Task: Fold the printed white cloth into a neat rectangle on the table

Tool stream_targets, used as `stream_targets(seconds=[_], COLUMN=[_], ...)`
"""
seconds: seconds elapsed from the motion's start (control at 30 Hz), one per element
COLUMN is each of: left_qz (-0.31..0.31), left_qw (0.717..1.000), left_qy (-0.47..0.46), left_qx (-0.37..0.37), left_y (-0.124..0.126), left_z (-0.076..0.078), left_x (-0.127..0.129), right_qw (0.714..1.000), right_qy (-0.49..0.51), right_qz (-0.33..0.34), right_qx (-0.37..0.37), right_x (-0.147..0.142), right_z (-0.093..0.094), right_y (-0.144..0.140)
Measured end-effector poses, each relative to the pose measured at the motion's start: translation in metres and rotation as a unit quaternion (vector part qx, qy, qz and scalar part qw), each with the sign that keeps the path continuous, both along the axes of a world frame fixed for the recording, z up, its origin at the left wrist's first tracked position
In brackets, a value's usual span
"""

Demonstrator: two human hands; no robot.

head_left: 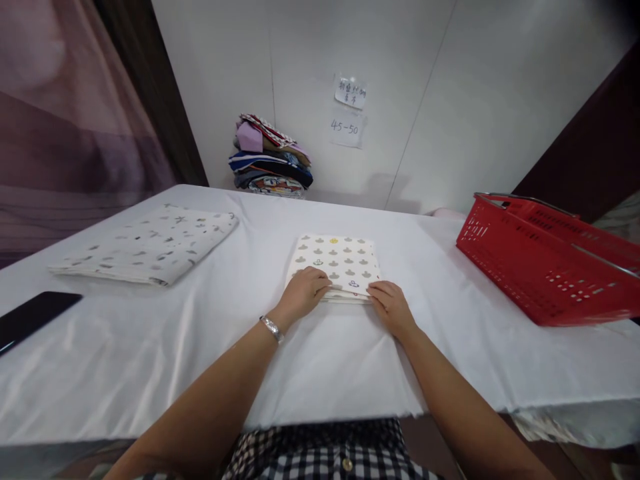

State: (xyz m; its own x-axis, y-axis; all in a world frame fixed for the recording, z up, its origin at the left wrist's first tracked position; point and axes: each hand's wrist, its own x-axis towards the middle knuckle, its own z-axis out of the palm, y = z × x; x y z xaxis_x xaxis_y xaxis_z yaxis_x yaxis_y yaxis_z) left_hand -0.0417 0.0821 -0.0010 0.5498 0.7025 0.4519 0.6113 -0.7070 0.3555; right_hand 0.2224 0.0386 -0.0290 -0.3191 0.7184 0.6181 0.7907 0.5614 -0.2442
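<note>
Head view: left hand [305,291] and right hand [391,307] press flat, gripping nothing, hiding the folded cloth [336,261]'s near edge.

Wall [450,80]: white panels, two paper notes [349,110] attached.
Table [150,360]: white cloth cover.
Left: purple curtain [60,113].
Right: dark wood panel [595,147].

Perhaps a laundry workroom: stacked folded clothes [270,157], red basket [545,257], wall note [346,128] "45-50".
</note>
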Motion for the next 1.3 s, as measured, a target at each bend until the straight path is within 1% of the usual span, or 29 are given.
stream_targets(seconds=[0.13, 0.3, 0.43, 0.53, 0.7, 0.87, 1.0, 1.13, 1.23, 1.3], left_qz=[-0.010, -0.010, 0.003, 0.027, 0.027, 0.026, 0.019, 0.023, 0.026, 0.043], left_qw=[0.999, 0.999, 1.000, 0.999, 0.996, 0.996, 0.997, 0.997, 0.995, 0.992], left_qy=[0.028, 0.039, 0.019, 0.027, 0.068, 0.058, 0.055, 0.056, 0.074, 0.079], left_qx=[0.012, 0.010, 0.018, 0.038, 0.046, 0.054, 0.044, 0.052, 0.067, 0.088], left_y=[-0.002, -0.001, -0.001, -0.002, -0.004, -0.006, -0.008, -0.008, -0.008, -0.008], left_z=[-0.001, -0.005, -0.005, -0.005, -0.008, -0.010, -0.010, -0.013, -0.014, -0.014], left_x=[-0.003, -0.006, -0.003, -0.001, 0.002, 0.003, 0.003, 0.003, 0.005, 0.006], right_qw=[1.000, 0.999, 1.000, 1.000, 0.999, 0.999, 0.999, 0.999, 0.997, 0.994], right_qy=[-0.017, -0.019, 0.009, 0.009, -0.032, -0.031, -0.034, -0.044, -0.039, -0.036], right_qz=[0.017, 0.010, -0.009, -0.027, -0.020, -0.023, -0.026, -0.025, -0.060, -0.085], right_qx=[-0.019, -0.028, -0.008, 0.007, -0.025, -0.029, -0.033, -0.003, 0.033, 0.055], right_x=[0.003, 0.005, 0.002, 0.000, 0.001, 0.002, 0.002, -0.001, -0.005, -0.007], right_z=[0.000, 0.000, 0.001, 0.001, -0.002, -0.001, 0.000, 0.001, 0.005, 0.009], right_y=[-0.002, 0.001, 0.001, 0.001, 0.004, 0.003, 0.001, 0.002, 0.006, 0.009])
